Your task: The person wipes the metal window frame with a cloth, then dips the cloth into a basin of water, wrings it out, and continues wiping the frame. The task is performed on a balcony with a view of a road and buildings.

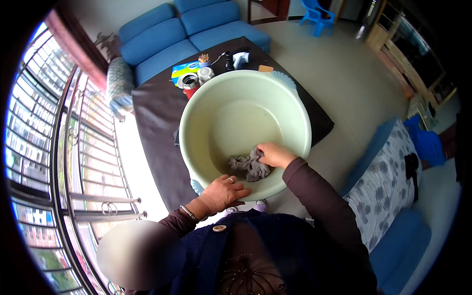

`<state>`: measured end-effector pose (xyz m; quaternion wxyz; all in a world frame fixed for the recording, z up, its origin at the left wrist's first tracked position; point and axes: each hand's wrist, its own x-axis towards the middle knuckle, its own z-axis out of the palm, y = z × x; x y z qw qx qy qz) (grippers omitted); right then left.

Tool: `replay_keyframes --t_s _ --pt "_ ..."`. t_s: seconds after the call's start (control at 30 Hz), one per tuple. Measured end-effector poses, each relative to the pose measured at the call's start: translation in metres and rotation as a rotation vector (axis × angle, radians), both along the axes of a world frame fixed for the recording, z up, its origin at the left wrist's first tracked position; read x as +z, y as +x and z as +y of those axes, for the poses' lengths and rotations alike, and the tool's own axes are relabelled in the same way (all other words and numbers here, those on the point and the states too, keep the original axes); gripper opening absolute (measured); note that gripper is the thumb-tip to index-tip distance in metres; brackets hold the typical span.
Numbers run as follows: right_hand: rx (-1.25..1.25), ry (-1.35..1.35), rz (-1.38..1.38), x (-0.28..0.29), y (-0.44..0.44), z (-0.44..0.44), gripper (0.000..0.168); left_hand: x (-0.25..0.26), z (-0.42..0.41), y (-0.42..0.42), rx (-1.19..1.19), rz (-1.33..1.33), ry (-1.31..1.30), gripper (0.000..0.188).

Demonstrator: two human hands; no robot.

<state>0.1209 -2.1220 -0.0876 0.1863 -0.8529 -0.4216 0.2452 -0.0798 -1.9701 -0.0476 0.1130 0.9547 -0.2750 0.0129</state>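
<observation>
A large pale green plastic basin (245,86) stands at the near part of a table under a dark cover. Some murky water (225,158) lies in its bottom, pooled towards me. My right hand (276,155) reaches over the basin's right side and grips a crumpled grey cloth (254,166), which looks wet and rests low in the near part. With its fingers over the near rim, my left hand (225,191) holds the basin's edge. A ring and a bracelet show on that hand and wrist.
Behind the basin, the dark-covered table (155,110) carries a red vacuum flask (190,84), a tissue pack (182,70) and a small pot of sticks (204,61). A blue sofa (158,40) stands beyond. Barred windows (84,136) are at left, a patterned sofa cover (387,184) at right.
</observation>
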Motion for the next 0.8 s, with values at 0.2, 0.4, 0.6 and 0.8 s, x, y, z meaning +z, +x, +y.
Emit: replay_keyframes --t_s 0.2,0.4,0.6,0.8 --pt "0.347 -0.22 0.041 -0.012 -0.016 0.017 0.045 0.007 -0.017 0.001 0.135 0.062 -0.041 0.042" --pt "0.308 -0.159 -0.019 -0.026 0.008 0.029 0.04 0.006 -0.024 0.006 0.205 0.04 -0.103 0.039" --pt "0.302 -0.229 -0.101 -0.028 -0.001 0.036 0.041 0.005 -0.021 0.006 0.191 0.026 -0.118 0.039" --pt "-0.36 -0.047 0.538 -0.014 0.029 0.056 0.037 -0.001 -0.016 0.001 0.52 -0.125 -0.15 0.032"
